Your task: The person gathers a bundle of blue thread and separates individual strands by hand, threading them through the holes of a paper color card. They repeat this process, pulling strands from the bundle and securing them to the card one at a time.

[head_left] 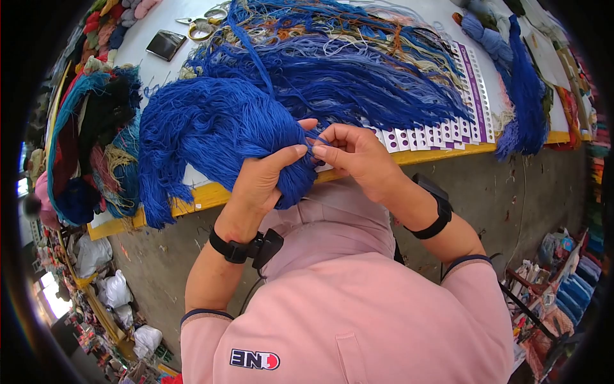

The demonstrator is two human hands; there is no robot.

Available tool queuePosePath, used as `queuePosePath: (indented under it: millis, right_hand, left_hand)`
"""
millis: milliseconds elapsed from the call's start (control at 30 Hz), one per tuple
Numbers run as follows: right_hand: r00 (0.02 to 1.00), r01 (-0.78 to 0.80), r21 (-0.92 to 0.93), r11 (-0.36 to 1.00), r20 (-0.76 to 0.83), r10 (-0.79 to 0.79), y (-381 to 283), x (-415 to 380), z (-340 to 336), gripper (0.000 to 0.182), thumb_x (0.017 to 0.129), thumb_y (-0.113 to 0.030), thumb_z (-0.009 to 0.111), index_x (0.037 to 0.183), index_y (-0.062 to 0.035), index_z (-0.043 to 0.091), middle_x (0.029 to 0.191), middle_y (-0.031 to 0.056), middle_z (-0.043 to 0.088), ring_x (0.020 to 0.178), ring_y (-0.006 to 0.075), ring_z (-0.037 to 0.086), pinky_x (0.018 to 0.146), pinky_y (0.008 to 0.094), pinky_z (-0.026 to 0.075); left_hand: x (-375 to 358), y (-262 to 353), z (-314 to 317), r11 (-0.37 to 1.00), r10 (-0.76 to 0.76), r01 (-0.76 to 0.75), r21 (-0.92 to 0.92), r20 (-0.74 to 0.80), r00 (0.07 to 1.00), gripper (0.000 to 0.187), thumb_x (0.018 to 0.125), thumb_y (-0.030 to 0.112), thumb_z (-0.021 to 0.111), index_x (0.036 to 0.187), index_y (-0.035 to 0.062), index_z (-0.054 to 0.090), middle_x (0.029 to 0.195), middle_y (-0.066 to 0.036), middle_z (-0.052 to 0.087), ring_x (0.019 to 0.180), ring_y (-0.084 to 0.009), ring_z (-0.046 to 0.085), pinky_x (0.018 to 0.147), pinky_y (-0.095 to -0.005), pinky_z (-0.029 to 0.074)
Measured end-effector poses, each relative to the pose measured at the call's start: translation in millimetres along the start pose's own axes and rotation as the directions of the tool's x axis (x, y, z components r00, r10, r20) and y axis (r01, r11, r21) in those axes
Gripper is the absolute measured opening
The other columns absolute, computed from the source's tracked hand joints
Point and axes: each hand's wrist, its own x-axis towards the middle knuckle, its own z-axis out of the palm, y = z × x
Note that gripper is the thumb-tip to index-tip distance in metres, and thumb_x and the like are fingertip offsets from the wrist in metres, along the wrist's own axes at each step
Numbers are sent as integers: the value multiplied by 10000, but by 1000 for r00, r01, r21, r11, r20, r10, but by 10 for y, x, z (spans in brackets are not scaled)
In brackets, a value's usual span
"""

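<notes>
- Left hand is wrapped under and around a thick hank of bright royal-blue yarn, fingers curled, thumb stretched across the top. Grip looks meant to bunch the loose strands into 1 bundle and keep them from sliding off the table edge.
- Right hand sits just beside the left, fingertips pinched together on a single thin blue strand at the hank's end. The other fingers are folded; nothing else is in it. The pinch reads as separating 1 thread from the mass while the left hand anchors the rest.
- The blue hank lies on the white table with a yellow edge, its near end pulled over the edge toward the person's chest, its tail draped down at the left.
- A white sample card with purple-ringed holes lies behind the hands, fanned darker and paler blue threads lying over it.
- Gold-handled scissors and a small dark rectangular case rest at the far side, well apart from the hands.
- Mixed coloured yarn bundles are heaped at the left end.
- Both wrists carry black bands.
</notes>
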Motion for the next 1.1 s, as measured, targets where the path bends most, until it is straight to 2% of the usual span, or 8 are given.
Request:
queuePosePath:
  millis: [300, 500, 600, 700, 800, 900, 1100]
  right_hand:
    - [999, -45, -2, 999, -25, 45, -26, -20, -10, 97, 938, -153, 638, 940, -56, 637, 789, -24, 604, 627, 17, 451, 523, 181, 342]
    - [995, -53, 41, 998, -80, 57, 2, 0, -23, 112, 952, -166, 615, 945, -56, 631, 751, -34, 567, 617, 22, 453, 513, 182, 337]
    - [994, -103, -45, 994, -45, 101, -42, 6, -39, 95, 940, -133, 626, 951, -39, 631, 817, -21, 608, 663, 36, 505, 570, 187, 411]
    - [998, 63, -68, 996, -1, -63, 72, 51, 18, 123, 935, -179, 639, 951, -58, 619, 790, -35, 593, 654, 13, 481, 545, 169, 358]
    - [1000, 19, 40, 999, 9, -19, 15, 37, 1, 80, 895, -70, 669, 937, -15, 628, 938, 9, 644, 818, 76, 587, 774, 236, 492]
    - [999, -50, 78, 996, 13, 49, -67, 3, 2, 84, 898, -73, 666, 944, -15, 628, 925, 18, 643, 824, 81, 586, 776, 240, 493]
    - [996, -89, 33, 995, 13, 89, -35, 3, -53, 83, 925, -133, 648, 951, -56, 630, 858, 7, 637, 743, 41, 546, 628, 185, 418]
  left_hand:
    - [-18, 27, 38, 1000, 12, -12, -14, 0, 1000, 416, 849, -63, 554, 1265, -62, 548, 1124, -139, 655, 982, -197, 656, 893, -320, 537]
    - [-7, 24, -12, 1000, -18, 19, -14, 43, 999, 419, 847, -63, 555, 1266, -59, 553, 1146, -140, 646, 979, -194, 655, 894, -318, 537]
    - [-14, 17, -11, 1000, -8, 8, 1, 17, 1000, 416, 847, -60, 561, 1263, -55, 557, 1149, -135, 647, 981, -187, 653, 894, -314, 536]
    - [-18, 20, 0, 1000, -15, 14, 6, 9, 1000, 410, 851, -53, 574, 1260, -50, 562, 1167, -129, 642, 995, -179, 648, 895, -310, 535]
    - [-14, 13, -3, 1000, -3, 3, 26, 4, 1000, 407, 854, -46, 588, 1260, -43, 564, 1194, -123, 634, 1010, -173, 643, 895, -306, 534]
    - [-16, 16, -4, 999, -1, 1, 39, 4, 1000, 410, 852, -42, 601, 1261, -37, 566, 1213, -122, 628, 1017, -171, 640, 899, -305, 531]
    - [-5, 3, -23, 999, 5, -7, 54, 33, 999, 424, 846, -42, 616, 1266, -35, 560, 1208, -116, 629, 1019, -171, 640, 908, -307, 523]
